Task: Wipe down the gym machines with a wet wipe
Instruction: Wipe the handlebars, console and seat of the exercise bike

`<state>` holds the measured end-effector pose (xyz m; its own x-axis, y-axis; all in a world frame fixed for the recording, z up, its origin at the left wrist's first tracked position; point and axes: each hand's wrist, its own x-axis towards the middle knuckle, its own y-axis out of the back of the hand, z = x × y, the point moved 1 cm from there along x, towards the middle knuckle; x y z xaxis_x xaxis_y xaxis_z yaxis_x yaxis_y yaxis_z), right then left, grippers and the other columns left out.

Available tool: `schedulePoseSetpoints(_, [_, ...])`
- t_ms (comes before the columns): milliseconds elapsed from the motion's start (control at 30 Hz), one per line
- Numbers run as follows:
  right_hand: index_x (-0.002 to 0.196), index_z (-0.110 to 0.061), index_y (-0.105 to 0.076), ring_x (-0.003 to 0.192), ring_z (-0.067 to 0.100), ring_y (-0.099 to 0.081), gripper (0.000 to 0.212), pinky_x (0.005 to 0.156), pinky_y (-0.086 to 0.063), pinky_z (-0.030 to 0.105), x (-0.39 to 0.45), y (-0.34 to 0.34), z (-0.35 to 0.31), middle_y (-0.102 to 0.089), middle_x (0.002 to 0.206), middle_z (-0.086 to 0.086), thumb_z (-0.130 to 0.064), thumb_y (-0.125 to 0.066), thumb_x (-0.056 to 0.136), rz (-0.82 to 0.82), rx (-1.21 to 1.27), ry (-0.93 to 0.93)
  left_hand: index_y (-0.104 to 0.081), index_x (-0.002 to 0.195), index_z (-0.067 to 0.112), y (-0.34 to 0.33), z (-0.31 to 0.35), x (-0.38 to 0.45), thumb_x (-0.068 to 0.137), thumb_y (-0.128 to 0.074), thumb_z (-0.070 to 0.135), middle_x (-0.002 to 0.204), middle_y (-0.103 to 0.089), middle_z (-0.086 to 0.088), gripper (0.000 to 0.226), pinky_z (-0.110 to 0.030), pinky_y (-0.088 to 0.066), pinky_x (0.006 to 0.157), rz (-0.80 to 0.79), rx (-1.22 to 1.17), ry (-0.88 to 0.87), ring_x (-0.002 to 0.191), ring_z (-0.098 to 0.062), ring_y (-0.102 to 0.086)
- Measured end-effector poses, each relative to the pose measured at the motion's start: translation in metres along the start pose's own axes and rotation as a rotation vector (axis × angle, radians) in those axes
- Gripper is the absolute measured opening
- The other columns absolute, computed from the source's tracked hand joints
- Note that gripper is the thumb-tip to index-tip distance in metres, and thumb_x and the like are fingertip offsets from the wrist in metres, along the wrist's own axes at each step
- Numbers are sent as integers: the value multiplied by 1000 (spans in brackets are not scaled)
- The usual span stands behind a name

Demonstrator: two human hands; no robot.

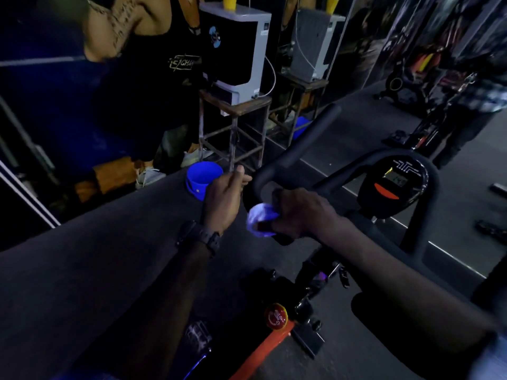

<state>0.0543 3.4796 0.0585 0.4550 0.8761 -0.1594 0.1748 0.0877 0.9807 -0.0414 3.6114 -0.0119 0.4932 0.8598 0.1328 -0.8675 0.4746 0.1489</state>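
A black exercise bike stands in front of me, its handlebar (299, 149) curving up and away and its console (393, 185) at the right. My right hand (299, 212) grips a crumpled white wet wipe (259, 219) and holds it against the lower left part of the handlebar. Just left of the bar, my left hand (223, 198) hovers with relaxed, slightly bent fingers and nothing in it; a dark watch sits on that wrist. A red knob (276, 316) sits on the bike's orange frame below.
A blue bucket (203, 178) stands on the dark floor beyond my left hand. Behind it a wooden stool (236, 127) carries a white and black appliance (236, 50). A person in a black vest stands at the upper left. A mirror wall runs along the right.
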Motion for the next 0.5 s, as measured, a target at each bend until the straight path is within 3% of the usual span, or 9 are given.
schedulePoseSetpoints(67, [119,-18,-63,114,33,-62,62,84,-49,34,14,3,-20,-64,125,12,-66,-64,81,-3,18,9,-69,78,34,-7,11,-2,86,-31,72,83,-70,16,54,-35,-52,83,15,-55,29,85,-9,-65])
schedulePoseSetpoints(133, [113,-9,-65,112,32,-63,38,86,-50,34,24,3,-33,-67,121,15,-41,-56,95,-26,71,57,-68,82,32,-14,17,-2,98,-31,62,89,-70,9,51,-29,-50,81,60,-135,46,97,-20,-67])
schedulePoseSetpoints(200, [90,-1,-58,107,25,-63,25,82,-49,28,22,3,-39,-67,108,11,-23,-50,100,-64,259,19,-68,90,23,-15,19,-4,101,-31,58,98,-70,-1,52,-26,-53,80,88,-184,83,99,-21,-66])
schedulePoseSetpoints(233, [76,-3,-49,96,18,-62,28,73,-50,20,16,-1,-36,-63,94,6,-19,-52,99,-129,277,21,-69,91,22,-15,17,-5,96,-32,66,100,-71,-2,57,-28,-53,82,90,-196,90,99,-19,-66])
schedulePoseSetpoints(267, [72,-5,-43,83,10,-59,32,63,-50,16,12,-14,-28,-57,82,-1,-19,-58,97,-145,289,38,-69,90,23,-14,16,-7,88,-31,74,100,-72,-1,64,-31,-53,85,89,-202,87,97,-17,-66])
schedulePoseSetpoints(300, [77,-5,-48,72,4,-56,29,61,-51,20,7,-26,-16,-52,76,-7,-22,-64,94,-133,318,34,-69,90,25,-13,16,-8,82,-29,79,98,-72,0,68,-33,-52,87,80,-207,78,95,-15,-67])
schedulePoseSetpoints(367, [96,-9,-61,71,4,-57,19,73,-52,28,-5,-36,3,-58,81,-5,-25,-70,88,-82,304,73,-70,92,22,-12,16,-10,83,-27,77,96,-73,0,70,-35,-50,90,61,-215,57,92,-12,-66])
schedulePoseSetpoints(433, [95,-11,-69,74,8,-64,18,69,-54,25,-16,-36,22,-68,85,1,-25,-72,84,-197,386,54,-71,93,22,-13,16,-11,79,-25,80,95,-73,-2,76,-37,-48,93,46,-210,48,92,-10,-66])
schedulePoseSetpoints(500, [93,-6,-73,70,9,-66,24,65,-53,22,-16,-32,23,-71,81,3,-26,-75,81,-380,706,-28,-71,90,29,-14,17,-11,73,-22,85,95,-74,2,76,-43,-47,99,47,-194,49,96,-11,-66])
